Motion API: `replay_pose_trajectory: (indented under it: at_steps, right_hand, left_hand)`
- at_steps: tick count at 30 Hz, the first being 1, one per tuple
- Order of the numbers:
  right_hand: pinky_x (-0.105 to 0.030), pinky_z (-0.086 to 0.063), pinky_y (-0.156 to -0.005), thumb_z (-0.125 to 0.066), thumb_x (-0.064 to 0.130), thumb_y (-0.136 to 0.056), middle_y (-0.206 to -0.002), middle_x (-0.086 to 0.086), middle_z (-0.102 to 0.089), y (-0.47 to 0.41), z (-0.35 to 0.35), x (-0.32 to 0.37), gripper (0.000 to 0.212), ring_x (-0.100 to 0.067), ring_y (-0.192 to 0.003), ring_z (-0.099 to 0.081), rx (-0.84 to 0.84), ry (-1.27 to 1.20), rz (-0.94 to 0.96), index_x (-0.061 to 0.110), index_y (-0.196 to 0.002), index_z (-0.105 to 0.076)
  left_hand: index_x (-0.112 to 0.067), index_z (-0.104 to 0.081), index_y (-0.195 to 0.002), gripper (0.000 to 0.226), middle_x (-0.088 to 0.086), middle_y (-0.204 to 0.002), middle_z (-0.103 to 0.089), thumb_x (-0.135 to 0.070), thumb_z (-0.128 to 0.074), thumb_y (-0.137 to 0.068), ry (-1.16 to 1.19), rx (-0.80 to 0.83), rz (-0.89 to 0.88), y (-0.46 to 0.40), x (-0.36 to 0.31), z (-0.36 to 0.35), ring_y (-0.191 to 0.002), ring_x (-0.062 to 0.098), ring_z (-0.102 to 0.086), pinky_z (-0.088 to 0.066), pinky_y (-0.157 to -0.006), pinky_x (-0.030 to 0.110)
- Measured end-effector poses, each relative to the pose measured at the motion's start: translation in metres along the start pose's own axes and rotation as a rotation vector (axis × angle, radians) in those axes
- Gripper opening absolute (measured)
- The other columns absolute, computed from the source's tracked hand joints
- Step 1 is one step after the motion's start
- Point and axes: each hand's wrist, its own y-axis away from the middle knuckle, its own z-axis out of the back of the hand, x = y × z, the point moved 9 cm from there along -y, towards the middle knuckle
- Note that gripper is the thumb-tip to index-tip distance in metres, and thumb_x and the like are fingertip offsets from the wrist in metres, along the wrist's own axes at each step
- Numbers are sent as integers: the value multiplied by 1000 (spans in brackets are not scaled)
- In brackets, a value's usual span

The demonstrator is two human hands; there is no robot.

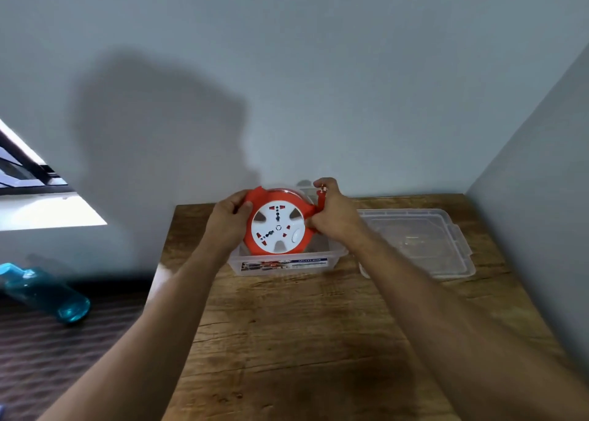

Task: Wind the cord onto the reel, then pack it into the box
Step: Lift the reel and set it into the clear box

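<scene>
Both hands held the orange-and-white extension cord reel (278,226) upright above the open clear plastic box (287,262), socket face turned toward the camera. The left hand (230,221) was curled around the reel's left rim, thumb in front; the right hand (331,215) gripped the right rim while pinching the orange plug (321,194) against it — probably so the wound cord could not spring loose. No slack cord showed, which suggested that winding was finished and packing was under way. The reel's lower edge sat at or just inside the box's mouth; whether it touched the bottom could not be told. The box stood on a wooden table (318,341) near the wall, its clear lid (420,242) lying just beside it on the right, out of the way. A blue bottle (44,290) lay well apart on the floor — nothing blocked the box opening.
</scene>
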Motion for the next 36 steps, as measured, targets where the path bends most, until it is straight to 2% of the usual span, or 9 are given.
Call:
replay_pose_trajectory:
  at_steps: [2,6,9,13,18,22,27,33,36]
  right_hand:
    - [-37,-54,-90,-80,14,-75,-130,-9,-61,-2,-9,2,76,-30,-114,-60,60,118,-1,17,-140,-40]
    - [-31,-47,-83,-80,27,-80,-120,-9,-65,-3,-20,1,57,-25,-108,-61,73,271,6,10,-127,-53]
    - [-33,-49,-85,-75,23,-85,-120,-11,-64,-5,-27,-1,49,-26,-107,-61,69,300,1,8,-127,-53]
    - [-41,-37,-110,-57,20,-96,-148,-19,-37,-1,-39,-4,61,-32,-135,-39,52,396,28,4,-149,-32]
    - [-37,-40,-105,-40,31,-105,-131,-17,-50,5,-34,3,42,-26,-123,-47,-76,408,144,4,-132,-57]
    - [-32,-45,-99,-40,36,-104,-135,-18,-49,14,-26,11,52,-25,-121,-51,-190,357,194,8,-148,-38]
    - [-34,-47,-98,-56,22,-98,-122,-10,-56,38,2,22,32,-22,-115,-50,-414,217,357,15,-128,-63]
    - [-35,-51,-93,-58,9,-94,-115,-6,-55,57,43,-34,22,-17,-100,-55,-600,-34,164,14,-114,-67]
    - [-25,-46,-89,-62,15,-94,-130,-10,-51,56,34,-84,32,-16,-98,-55,-423,68,-97,14,-127,-61]
  left_hand:
    - [-20,-53,-144,39,10,-126,-70,-22,-43,-106,-163,25,-25,-2,-3,-6,-99,24,-70,-61,-84,39]
    - [-15,-45,-149,44,17,-138,-61,-13,-45,-105,-468,68,-109,1,-10,-21,-117,33,-64,-54,-91,36]
    - [-12,-39,-153,49,18,-141,-57,-14,-47,-105,-547,43,-124,-2,-10,-24,-123,33,-60,-52,-94,34]
    - [-15,-40,-154,58,16,-147,-43,-8,-56,-99,-633,-23,-162,6,-8,-29,-131,31,-51,-47,-106,33]
    - [-15,-39,-154,67,12,-148,-45,-6,-66,-93,-618,-64,-149,9,-1,-32,-129,29,-52,-52,-102,42]
    - [-9,-51,-145,59,13,-146,-53,0,-66,-89,-594,-149,-254,17,-12,-27,-132,28,-52,-46,-108,41]
    - [-9,-75,-118,30,9,-121,-75,-8,-65,-89,-716,-178,-465,36,-25,-28,-113,25,-65,-47,-105,38]
    - [-20,-82,-105,24,-1,-110,-79,-16,-66,-87,-770,-150,-544,62,-17,-30,-111,22,-66,-25,-114,34]
    - [-22,-79,-110,25,0,-122,-75,-23,-67,-88,-818,-217,-444,64,-14,-25,-129,29,-57,-13,-124,51]
